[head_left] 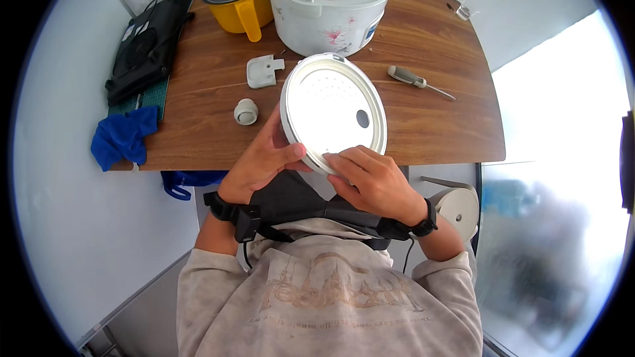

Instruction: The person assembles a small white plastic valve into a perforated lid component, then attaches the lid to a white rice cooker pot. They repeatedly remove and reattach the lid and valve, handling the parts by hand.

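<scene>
A round white rice cooker lid (331, 106) is tilted up above the table's near edge, its pale metal inner face toward me. On that face are a dark oval spot and a patch of small dimples. My left hand (266, 157) grips the lid's lower left rim, thumb on the front and fingers partly hidden behind. My right hand (377, 182) lies against the lower rim, fingers bent and pressed together on it; whether they pinch anything small is hidden. Beyond the lid stands the white rice cooker body (331, 23) with pink flowers, open at the top.
Left of the lid lie a flat white plastic piece (262, 71) and a small round white part (246, 112). A screwdriver (420, 82) lies to the right. Farther out are a yellow pot (241, 16), a black device (147, 46), a blue cloth (124, 137) and a small clear container (464, 11).
</scene>
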`<action>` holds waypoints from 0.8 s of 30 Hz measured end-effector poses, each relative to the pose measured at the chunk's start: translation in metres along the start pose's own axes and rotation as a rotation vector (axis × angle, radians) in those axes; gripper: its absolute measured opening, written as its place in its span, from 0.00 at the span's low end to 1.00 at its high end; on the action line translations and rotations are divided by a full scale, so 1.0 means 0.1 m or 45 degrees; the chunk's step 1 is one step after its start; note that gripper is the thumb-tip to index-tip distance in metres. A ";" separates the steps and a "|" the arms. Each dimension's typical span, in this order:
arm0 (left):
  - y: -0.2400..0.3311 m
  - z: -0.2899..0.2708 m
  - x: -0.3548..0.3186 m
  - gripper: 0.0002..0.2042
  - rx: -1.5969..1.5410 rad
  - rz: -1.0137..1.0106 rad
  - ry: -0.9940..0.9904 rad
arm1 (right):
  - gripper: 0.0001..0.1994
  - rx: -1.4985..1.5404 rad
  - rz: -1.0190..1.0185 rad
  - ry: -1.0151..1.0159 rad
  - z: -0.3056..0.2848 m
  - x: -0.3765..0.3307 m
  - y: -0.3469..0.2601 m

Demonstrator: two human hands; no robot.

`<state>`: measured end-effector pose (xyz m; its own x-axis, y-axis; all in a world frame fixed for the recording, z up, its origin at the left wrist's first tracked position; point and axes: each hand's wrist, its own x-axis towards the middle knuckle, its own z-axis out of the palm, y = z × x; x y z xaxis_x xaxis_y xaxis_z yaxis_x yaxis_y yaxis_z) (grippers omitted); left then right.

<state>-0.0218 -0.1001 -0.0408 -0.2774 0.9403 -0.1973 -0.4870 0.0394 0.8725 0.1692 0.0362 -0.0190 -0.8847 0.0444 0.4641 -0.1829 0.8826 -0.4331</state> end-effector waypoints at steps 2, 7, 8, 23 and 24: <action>0.02 0.01 -0.01 0.55 -0.014 0.003 0.004 | 0.16 -0.004 -0.009 0.017 0.02 0.00 0.00; 0.01 -0.02 -0.03 0.54 -0.014 -0.006 0.009 | 0.15 -0.042 -0.061 0.079 0.02 0.01 0.01; 0.03 -0.02 -0.03 0.54 -0.014 -0.015 0.013 | 0.15 -0.018 -0.059 0.078 0.02 0.02 0.01; 0.04 -0.07 -0.06 0.50 0.030 -0.123 -0.030 | 0.14 0.205 0.054 0.207 0.00 0.00 -0.09; 0.03 -0.09 -0.06 0.50 0.033 -0.122 -0.031 | 0.14 0.240 0.116 0.239 -0.05 -0.01 -0.14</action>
<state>-0.0294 -0.1089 -0.0412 -0.2105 0.9397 -0.2695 -0.4884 0.1378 0.8617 0.1745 0.0264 -0.0096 -0.8094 0.2213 0.5439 -0.1981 0.7691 -0.6076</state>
